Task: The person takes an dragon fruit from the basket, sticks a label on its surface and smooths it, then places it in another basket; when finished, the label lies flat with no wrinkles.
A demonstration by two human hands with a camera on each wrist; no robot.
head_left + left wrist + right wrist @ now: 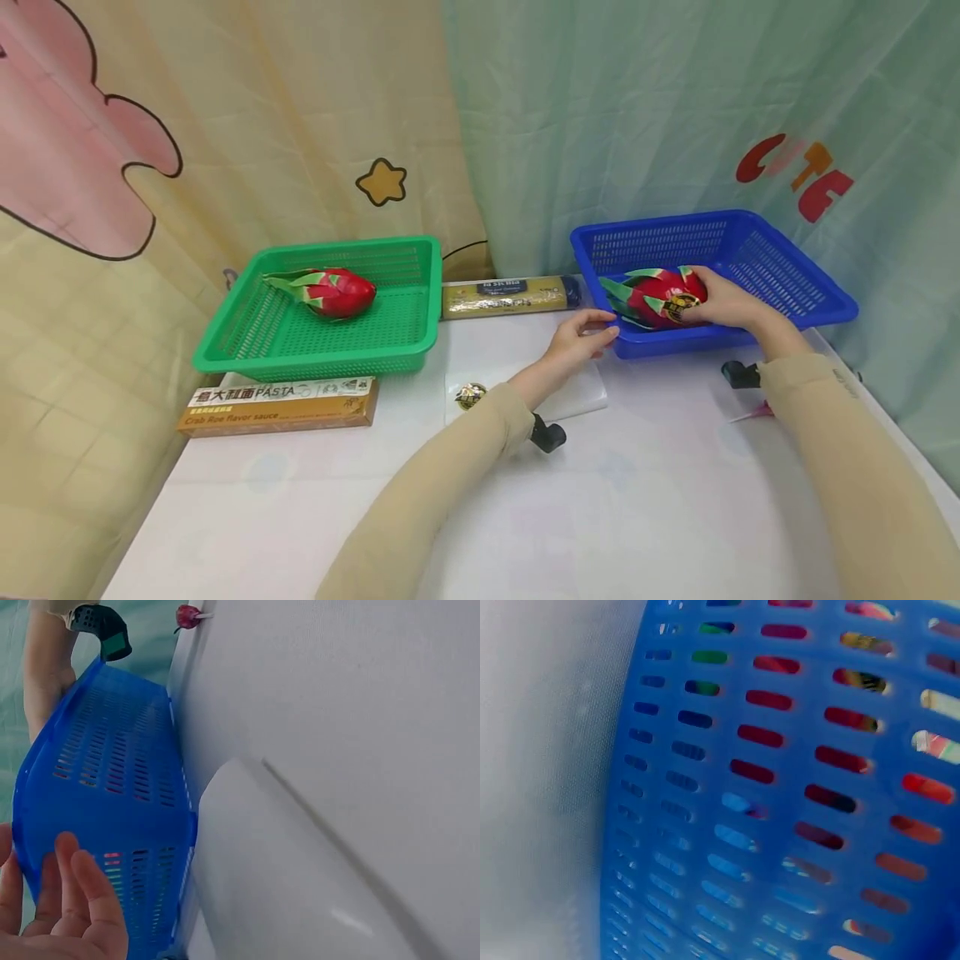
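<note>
In the head view a red dragon fruit (660,293) with green leaf tips and a gold-and-black sticker lies inside the blue basket (645,340). My right hand (723,302) reaches over the near rim and grips the fruit's right end. My left hand (576,340) is at the basket's near left corner, fingers loosely bent and extended towards the rim. The left wrist view has these fingers (71,892) beside the basket's outer wall; firm contact cannot be told. Through the slots in the right wrist view, red parts of the dragon fruit (761,735) show; the right hand is mostly hidden there.
To the left stands a green basket (375,367) holding another dragon fruit (341,293). A pasta box (277,408) lies before it. A spaghetti pack (510,297) lies between the baskets. Near my left forearm is a clear stickered packet (573,400); a lollipop (189,616) lies right.
</note>
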